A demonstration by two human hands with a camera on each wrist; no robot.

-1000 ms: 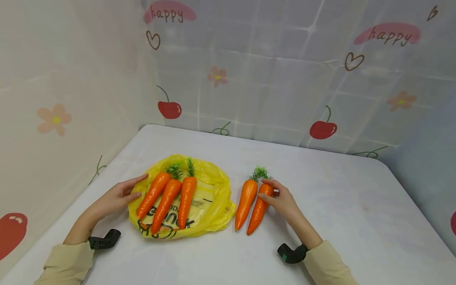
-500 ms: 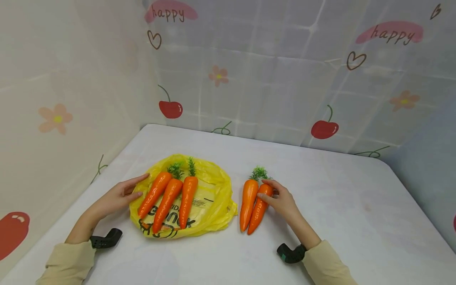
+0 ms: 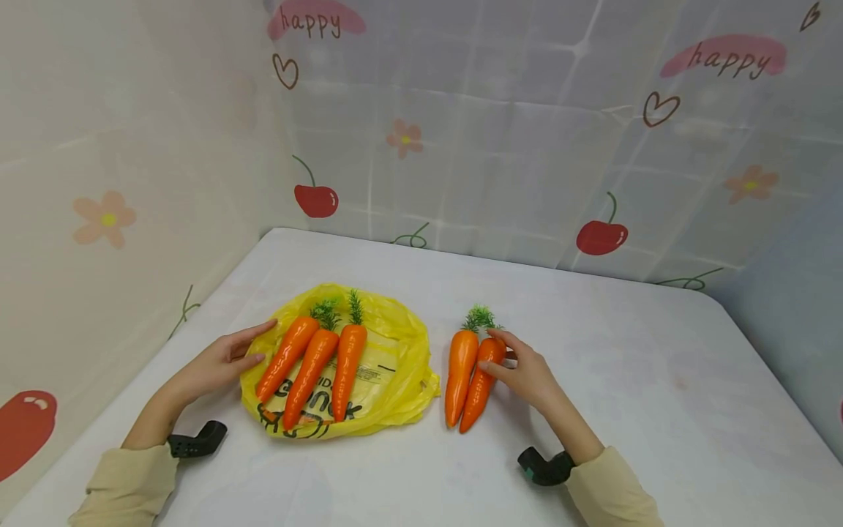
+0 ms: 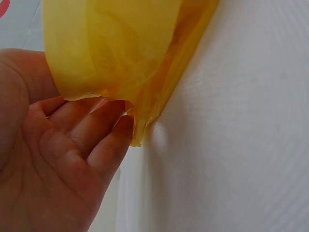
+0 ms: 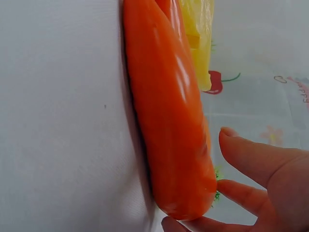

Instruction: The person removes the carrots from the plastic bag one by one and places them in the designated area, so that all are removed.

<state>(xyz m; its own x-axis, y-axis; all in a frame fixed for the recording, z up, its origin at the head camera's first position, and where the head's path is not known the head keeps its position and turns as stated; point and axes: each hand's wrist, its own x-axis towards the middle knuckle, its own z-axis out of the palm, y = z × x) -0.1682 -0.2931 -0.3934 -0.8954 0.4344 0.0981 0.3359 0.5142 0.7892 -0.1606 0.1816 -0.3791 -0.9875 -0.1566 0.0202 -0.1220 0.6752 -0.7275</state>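
Observation:
In the head view, three orange carrots point(image 3: 348, 373) with green tops lie on a flattened yellow plastic bag point(image 3: 411, 351) with black print. My left hand point(image 3: 220, 362) touches the bag's left edge with thumb and fingers spread. In the left wrist view, the yellow film hides the tips of my left thumb and some fingers point(image 4: 104, 121). Two more carrots lie side by side right of the bag, a left one point(image 3: 462, 377) and a right one point(image 3: 481, 395). My right hand point(image 3: 523, 369) rests at the right one's top end, its thumb point(image 5: 246, 152) apart from the carrot in the right wrist view.
Everything lies on a white-covered table point(image 3: 658, 380). A patterned curtain point(image 3: 487, 161) with cherries, flowers and writing stands behind it and along the sides. Black devices are strapped to both wrists.
The left of the two loose carrots has shifted right, up against the other one. Both hands have stayed nearly in place, and the head view has shifted slightly.

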